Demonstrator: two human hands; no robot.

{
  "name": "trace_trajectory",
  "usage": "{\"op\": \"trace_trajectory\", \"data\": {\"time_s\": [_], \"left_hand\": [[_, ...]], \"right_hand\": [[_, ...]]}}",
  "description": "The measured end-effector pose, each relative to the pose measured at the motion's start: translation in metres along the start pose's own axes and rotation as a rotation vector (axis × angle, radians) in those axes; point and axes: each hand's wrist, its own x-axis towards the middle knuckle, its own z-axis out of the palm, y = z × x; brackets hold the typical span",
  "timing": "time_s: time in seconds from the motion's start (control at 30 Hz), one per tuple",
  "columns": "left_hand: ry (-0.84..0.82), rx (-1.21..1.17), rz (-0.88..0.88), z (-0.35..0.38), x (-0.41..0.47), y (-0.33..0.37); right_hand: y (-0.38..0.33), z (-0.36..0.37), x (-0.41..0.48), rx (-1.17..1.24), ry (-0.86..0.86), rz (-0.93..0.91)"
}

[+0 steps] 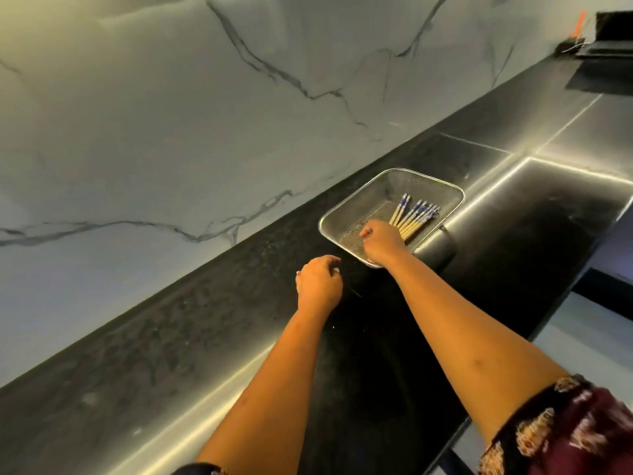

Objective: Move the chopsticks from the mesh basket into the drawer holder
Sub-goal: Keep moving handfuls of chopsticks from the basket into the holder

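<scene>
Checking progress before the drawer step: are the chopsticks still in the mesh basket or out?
In. The chopsticks lie fanned inside the mesh basket, and the right hand closes over their near ends.

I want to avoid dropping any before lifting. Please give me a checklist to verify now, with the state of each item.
1. Right hand inside the square metal mesh basket: ok.
2. Right hand closed on the near ends of the pale, blue-patterned chopsticks: cannot tell, fingers hidden.
3. Chopsticks bundled, roughly parallel: ok.
4. Left hand steadying the basket: not ok, it is over the dark countertop, apart from the basket.
5. Drawer holder in view: not ok.
</scene>
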Motion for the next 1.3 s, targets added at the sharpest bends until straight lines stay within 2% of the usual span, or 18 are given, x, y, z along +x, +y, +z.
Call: {"op": "trace_trajectory", "data": {"time_s": [0.13, 0.3, 0.4, 0.53, 0.67, 0.8, 0.9, 1.1, 1.3], "left_hand": [[0.017, 0.088, 0.014, 0.01, 0.031, 0.024], [0.227, 0.334, 0.086, 0.018, 0.059, 0.04], [0.251, 0.354, 0.172, 0.024, 0.078, 0.05], [0.076, 0.356, 0.284, 0.039, 0.102, 0.061], [-0.179, 0.358, 0.2, 0.054, 0.118, 0.067], [-0.322, 0.47, 0.154, 0.056, 0.124, 0.065], [-0.354, 0.575, 0.179, 0.051, 0.127, 0.062], [-0.367, 0.63, 0.174, 0.04, 0.13, 0.056], [-0.394, 0.544, 0.183, 0.032, 0.133, 0.046]], "right_hand": [[0.023, -0.014, 0.032, -0.241, -0.032, -0.022], [0.036, -0.021, 0.071, -0.496, -0.091, -0.141], [0.037, -0.018, 0.088, -0.622, -0.149, -0.16], [0.036, -0.017, 0.1, -0.727, -0.197, -0.145], [0.037, -0.014, 0.109, -0.753, -0.191, -0.126], [0.034, -0.008, 0.115, -0.8, -0.206, -0.084], [0.029, -0.001, 0.117, -0.784, -0.23, -0.073], [0.029, 0.007, 0.11, -0.802, -0.156, -0.142], [0.035, 0.006, 0.104, -0.822, -0.096, -0.256]]}}
